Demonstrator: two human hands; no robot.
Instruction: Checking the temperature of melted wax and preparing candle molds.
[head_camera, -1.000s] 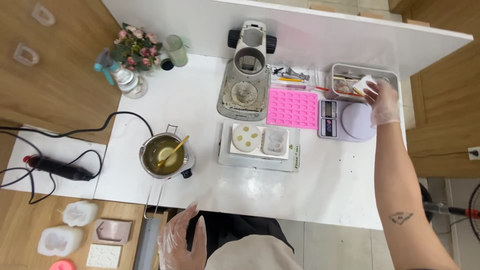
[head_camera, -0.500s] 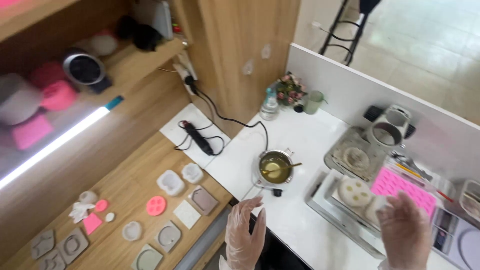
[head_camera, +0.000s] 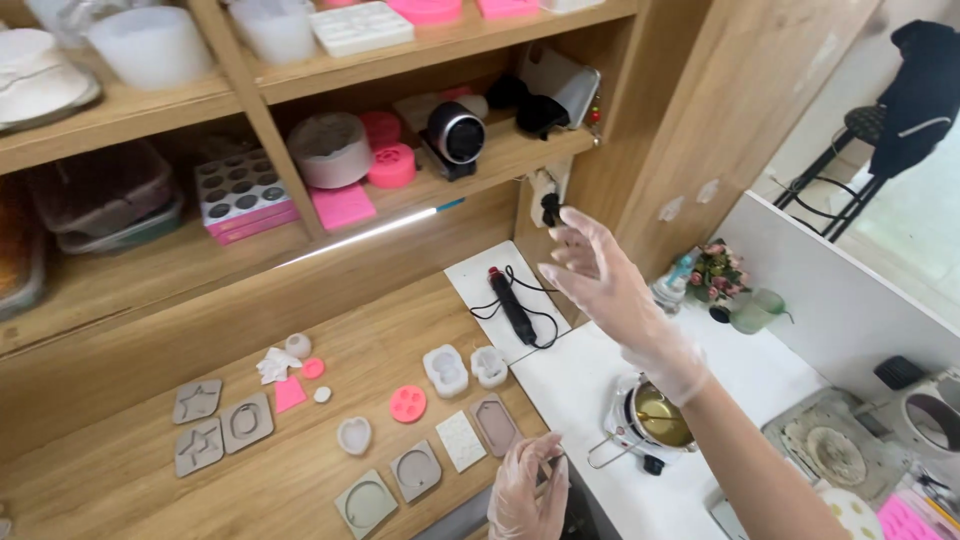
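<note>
Above the wooden desk (head_camera: 300, 440), the gloved right hand (head_camera: 600, 275) reaches toward the shelves (head_camera: 330, 75), fingers spread, holding nothing; the left hand (head_camera: 525, 490) hangs loosely spread, seemingly empty, near grey moulds (head_camera: 415, 468); no mould picked yet

The scene is bright and evenly lit, with daylight coming in from the right over the pale floor (head_camera: 900, 250) and a thin light strip (head_camera: 370, 232) glowing white under the lower shelf (head_camera: 330, 205). The white table (head_camera: 740, 390) is close to washed out, while the shelf recesses at the upper left sit in soft shadow. The raised right hand (head_camera: 600, 280) and low left hand (head_camera: 525, 490) are slightly smeared by motion, and straight edges bow and stretch towards the corners from the wide lens.
</note>
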